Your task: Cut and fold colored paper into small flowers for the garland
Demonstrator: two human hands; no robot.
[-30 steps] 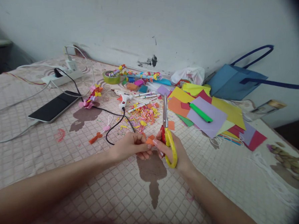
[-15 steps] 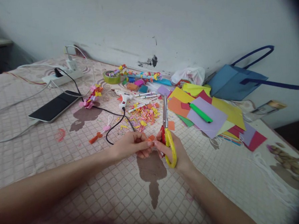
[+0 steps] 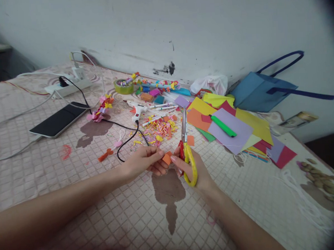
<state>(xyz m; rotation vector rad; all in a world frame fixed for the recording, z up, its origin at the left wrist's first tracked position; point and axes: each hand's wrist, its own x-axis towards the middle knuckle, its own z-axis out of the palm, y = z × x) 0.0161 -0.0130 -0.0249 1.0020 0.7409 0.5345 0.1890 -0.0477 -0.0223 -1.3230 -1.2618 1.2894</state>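
Observation:
Between my two hands is a small piece of orange paper (image 3: 167, 158). My left hand (image 3: 146, 161) pinches its left side between thumb and fingers. My right hand (image 3: 195, 168) keeps a pair of scissors (image 3: 189, 165) with yellow and red handles in its grasp, blades pointing up and away; its thumb tip touches the paper's right edge. Another orange paper square (image 3: 190, 140) lies just beyond the scissors. Past my hands is a heap of paper snippets (image 3: 161, 129). Left of them lies an orange paper flower piece (image 3: 105, 154).
A white glue gun (image 3: 137, 109) with a black cord rests behind my left hand. Coloured paper sheets (image 3: 231, 127) with a green cutter (image 3: 223, 125) spread to the right, near a blue bag (image 3: 263, 92). A tablet (image 3: 60, 119) and a power strip (image 3: 67, 87) are at left.
The orange paper, earlier mostly covered by my fingertips, now shows more of its face. My left fingers have shifted slightly left, apart from the right thumb. The scissors remain in my right hand.

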